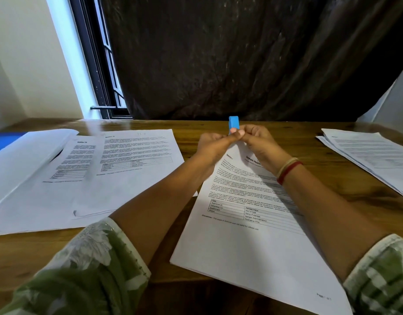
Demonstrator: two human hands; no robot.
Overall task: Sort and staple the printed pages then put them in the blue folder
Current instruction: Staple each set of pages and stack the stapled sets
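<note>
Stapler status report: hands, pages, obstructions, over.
Left hand and right hand both grip blue stapler at centre stack top corner. Blue folder far left, partly under papers. Nothing blocking.

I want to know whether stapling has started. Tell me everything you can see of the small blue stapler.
The blue stapler is small, boxy and bright blue, plastic by its look, with rounded edges. Only its upper end shows, upright above the fingers; the rest is hidden. The left hand and right hand pinch its lower part, at the top corner of the printed pages on the wooden table. Whether it bites the paper cannot be seen.
</note>
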